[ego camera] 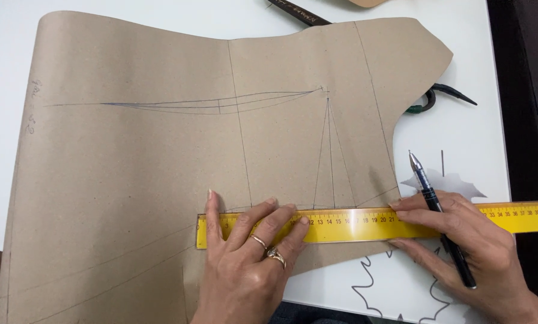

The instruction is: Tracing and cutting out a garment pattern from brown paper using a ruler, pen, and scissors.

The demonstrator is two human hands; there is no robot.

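Observation:
A large sheet of brown pattern paper with pencil lines and a dart drawn on it lies across a white table. A yellow ruler lies flat along the paper's lower edge and runs off to the right. My left hand, with two rings, presses fingers spread on the ruler's left end. My right hand rests on the ruler further right and holds a dark pen, whose tip points up, away from the paper.
Dark scissors handles poke out from under the paper's right edge. A dark pen-like stick lies at the top. Leaf-shaped outlines are drawn on the table at lower right. The table's right edge meets a dark floor.

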